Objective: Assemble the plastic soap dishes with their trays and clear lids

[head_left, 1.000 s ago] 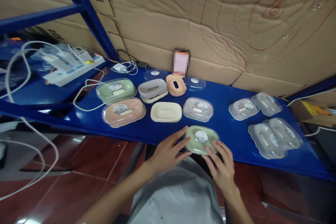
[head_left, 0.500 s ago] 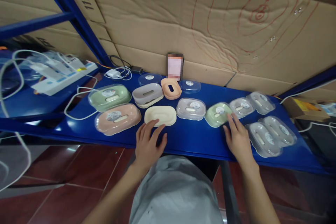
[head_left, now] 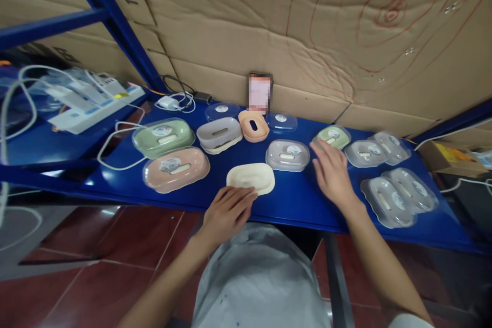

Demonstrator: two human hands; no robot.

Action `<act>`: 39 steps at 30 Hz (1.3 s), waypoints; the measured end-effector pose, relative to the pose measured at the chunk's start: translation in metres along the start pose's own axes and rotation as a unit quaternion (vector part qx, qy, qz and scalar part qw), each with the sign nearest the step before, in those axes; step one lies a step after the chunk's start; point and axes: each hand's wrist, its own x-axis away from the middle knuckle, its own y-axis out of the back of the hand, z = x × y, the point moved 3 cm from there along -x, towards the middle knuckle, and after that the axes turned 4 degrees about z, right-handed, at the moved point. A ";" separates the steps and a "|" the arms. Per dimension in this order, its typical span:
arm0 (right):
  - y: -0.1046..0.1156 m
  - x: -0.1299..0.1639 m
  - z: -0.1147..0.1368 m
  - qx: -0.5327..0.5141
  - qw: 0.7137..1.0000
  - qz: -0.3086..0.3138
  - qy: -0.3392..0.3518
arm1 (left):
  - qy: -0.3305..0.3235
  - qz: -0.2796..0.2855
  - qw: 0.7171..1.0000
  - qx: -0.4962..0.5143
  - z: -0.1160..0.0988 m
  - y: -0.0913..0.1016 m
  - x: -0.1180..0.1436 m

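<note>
My left hand lies palm down with its fingers stretched onto the near rim of a cream oval soap dish tray. No grip around the tray is visible. My right hand is open, fingertips at the near left edge of a small green soap dish with a clear lid and round label. Between the hands sits a lidded grey soap dish. Behind them, a grey dish rests on a cream piece, beside an unlidded orange dish with an oval slot.
Larger lidded green and pink dishes stand left. Several lidded grey dishes sit right. Two clear lids and a propped phone are at the back. White cables and a power strip lie left; cardboard backs the blue shelf.
The cream tray has moved right and nearer under my left hand. The small green dish has been pushed back and right, with my right hand following it.
</note>
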 end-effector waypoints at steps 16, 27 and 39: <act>-0.040 -0.074 0.051 -0.038 0.993 0.058 0.101 | 0.036 0.050 0.998 0.020 0.006 -0.002 0.001; -0.034 -0.052 0.029 -0.440 0.891 0.037 -0.101 | 0.012 0.056 0.997 0.052 0.007 0.004 0.003; -0.015 0.070 -0.001 -0.262 0.934 -0.062 -0.234 | -0.006 0.049 0.997 0.059 0.004 0.004 0.000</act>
